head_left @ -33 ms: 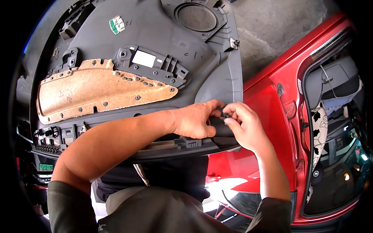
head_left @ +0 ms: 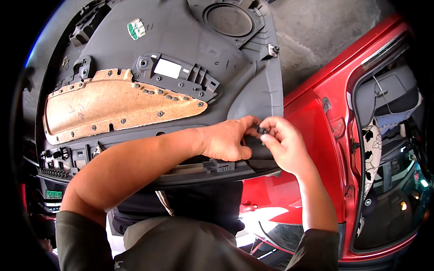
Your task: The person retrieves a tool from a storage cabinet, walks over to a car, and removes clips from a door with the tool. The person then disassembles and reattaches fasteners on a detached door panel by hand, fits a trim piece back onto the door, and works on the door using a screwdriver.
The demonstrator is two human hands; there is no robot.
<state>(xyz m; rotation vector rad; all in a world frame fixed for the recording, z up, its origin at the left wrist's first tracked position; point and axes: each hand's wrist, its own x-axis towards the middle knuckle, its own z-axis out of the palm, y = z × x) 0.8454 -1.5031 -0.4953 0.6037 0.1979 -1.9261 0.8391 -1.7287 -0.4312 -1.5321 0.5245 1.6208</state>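
Observation:
A grey plastic car door panel (head_left: 199, 54) lies with its ribbed back face up before me. At its lower right corner my left hand (head_left: 227, 140) rests on it, fingers curled; what they close on is hidden. My right hand (head_left: 285, 142) is closed in a pinch, thumb and index finger on a small black plastic clip (head_left: 262, 131). The clip sits right by my left fingertips. To the left, a tan fibre pad (head_left: 122, 106) is fixed to the panel by several dark studs.
A round speaker grille (head_left: 228, 20) is set in the panel's far right part. On the right stands a red car body (head_left: 312, 135) with a window opening, close to my right forearm. Concrete floor (head_left: 312, 34) shows beyond the panel.
The black clip has tilted slightly between my right thumb and index finger. Both hands keep nearly the same place.

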